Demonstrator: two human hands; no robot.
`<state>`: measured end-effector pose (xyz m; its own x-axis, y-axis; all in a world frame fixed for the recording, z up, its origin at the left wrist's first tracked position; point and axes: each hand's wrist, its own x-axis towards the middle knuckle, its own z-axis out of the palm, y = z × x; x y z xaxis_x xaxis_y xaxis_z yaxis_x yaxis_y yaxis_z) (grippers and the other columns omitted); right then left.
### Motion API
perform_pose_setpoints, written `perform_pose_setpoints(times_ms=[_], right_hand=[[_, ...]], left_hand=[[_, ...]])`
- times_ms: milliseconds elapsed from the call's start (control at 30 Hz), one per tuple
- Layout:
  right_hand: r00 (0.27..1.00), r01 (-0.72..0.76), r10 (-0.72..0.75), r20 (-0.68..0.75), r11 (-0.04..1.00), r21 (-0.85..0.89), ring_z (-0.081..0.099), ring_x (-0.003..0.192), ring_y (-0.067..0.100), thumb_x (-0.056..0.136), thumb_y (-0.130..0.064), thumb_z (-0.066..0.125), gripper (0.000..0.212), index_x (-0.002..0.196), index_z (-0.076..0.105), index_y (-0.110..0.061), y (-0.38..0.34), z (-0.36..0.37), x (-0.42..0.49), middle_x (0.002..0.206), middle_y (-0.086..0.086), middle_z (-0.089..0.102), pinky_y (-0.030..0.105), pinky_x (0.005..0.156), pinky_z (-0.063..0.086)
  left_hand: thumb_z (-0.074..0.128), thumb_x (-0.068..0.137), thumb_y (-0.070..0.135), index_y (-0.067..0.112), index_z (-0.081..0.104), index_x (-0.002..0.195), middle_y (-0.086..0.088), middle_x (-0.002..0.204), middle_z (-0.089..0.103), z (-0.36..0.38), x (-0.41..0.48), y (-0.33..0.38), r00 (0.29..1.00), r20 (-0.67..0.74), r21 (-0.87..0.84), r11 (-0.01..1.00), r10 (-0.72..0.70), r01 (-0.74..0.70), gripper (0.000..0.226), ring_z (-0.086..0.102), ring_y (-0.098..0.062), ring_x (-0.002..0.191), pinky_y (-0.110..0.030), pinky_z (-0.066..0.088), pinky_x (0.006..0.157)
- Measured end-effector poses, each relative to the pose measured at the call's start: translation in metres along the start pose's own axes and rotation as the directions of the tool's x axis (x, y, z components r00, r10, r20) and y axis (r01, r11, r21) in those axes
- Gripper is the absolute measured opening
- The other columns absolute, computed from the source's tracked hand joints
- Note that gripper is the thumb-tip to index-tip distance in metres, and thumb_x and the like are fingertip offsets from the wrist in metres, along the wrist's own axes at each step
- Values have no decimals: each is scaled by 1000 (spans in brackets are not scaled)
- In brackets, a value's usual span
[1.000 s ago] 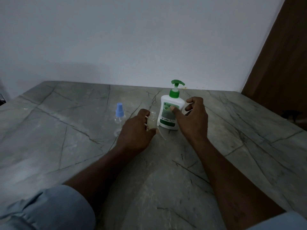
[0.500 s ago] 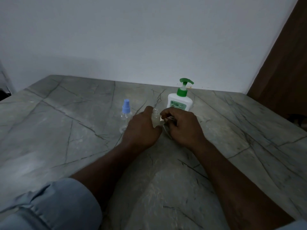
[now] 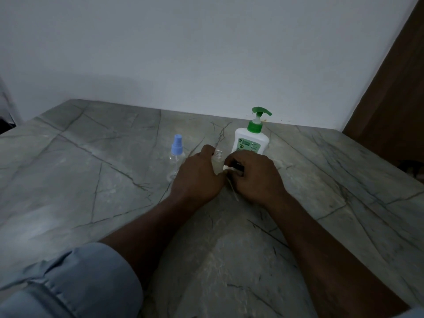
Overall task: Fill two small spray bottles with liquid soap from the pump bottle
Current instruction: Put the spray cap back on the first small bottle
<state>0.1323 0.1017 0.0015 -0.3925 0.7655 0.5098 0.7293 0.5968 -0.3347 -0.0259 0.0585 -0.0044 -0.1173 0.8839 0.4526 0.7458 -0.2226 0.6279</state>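
An uncapped small clear spray bottle (image 3: 217, 160) stands on the marble table (image 3: 91, 180), and my left hand (image 3: 198, 176) grips it from the left. My right hand (image 3: 255, 175) curls beside it over a small pale piece with a thin tube (image 3: 232, 188) trailing toward me, likely the bottle's spray head. Behind my right hand stands the white pump bottle (image 3: 252, 140) with a green pump. A second small clear spray bottle (image 3: 176, 156) with a blue spray cap stands upright to the left, apart from both hands.
A white wall runs along the table's far edge. A dark brown wooden panel (image 3: 394, 99) rises at the right. My light blue sleeve (image 3: 68, 285) fills the lower left corner.
My right hand has left the pump bottle and come down beside the open small bottle, closing over the pale piece. My left hand stays on the small bottle. The view shifted slightly.
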Motion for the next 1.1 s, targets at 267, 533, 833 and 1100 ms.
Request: perform_pose_setpoints(times_ms=[267,533,833,1100], right_hand=[[990,-56,58,126,998,-22,66,112,22,85,-31,74,31,115,73,-30,0,-3,-1,119,-3,73,39,93,56],[993,-92,90,82,996,16,67,93,16,81,-32,78,31,109,69,-25,-1,-4,0,105,-1,74,33,81,57],[967,-29,197,-159,710,704,67,83,19,92,-15,67,35,127,69,-16,-4,-16,9,108,9,70,20,66,54],[917,150,252,-309,500,853,67,116,22,87,-11,70,31,116,69,-21,-9,-26,14,119,-3,74,42,98,55]], left_hand=[[72,87,32,19,56,110,3,96,67,0,1,-2,1000,8,-3,1000,-10,10,31,64,-16,84,-35,56,72],[71,85,32,18,57,107,1,93,65,1,2,-4,1000,14,38,999,-21,20,30,62,-16,80,-38,56,72],[75,84,36,24,56,116,6,102,64,2,3,-4,997,66,21,999,-40,39,39,60,-12,86,-26,48,69],[79,83,41,25,58,108,9,100,62,0,1,-1,992,124,-25,999,-20,23,36,60,-10,87,-21,47,69]])
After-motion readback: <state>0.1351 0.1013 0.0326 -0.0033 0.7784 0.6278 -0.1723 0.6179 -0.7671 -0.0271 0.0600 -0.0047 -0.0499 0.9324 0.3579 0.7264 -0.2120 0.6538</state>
